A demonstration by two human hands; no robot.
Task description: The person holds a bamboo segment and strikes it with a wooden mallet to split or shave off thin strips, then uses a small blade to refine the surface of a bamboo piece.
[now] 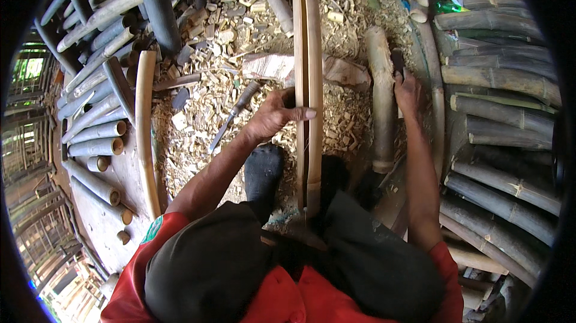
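Observation:
A long, pale split bamboo pole stands between my knees, with a dark gap running down its length. My left hand is closed round it, the thumb laid across the front. At the right, my right hand is closed on a dark tool; its kind is hard to make out. Beside that hand lies a thick bamboo piece with a rough, pale upper end. Left of the pole, a wooden-handled blade rests on the wood chips.
A pale split log lies across the floor behind the pole. Stacked bamboo lengths line the right side, and more bamboo is piled at the left. A long curved strip stands near my left forearm. A green bottle lies at upper right.

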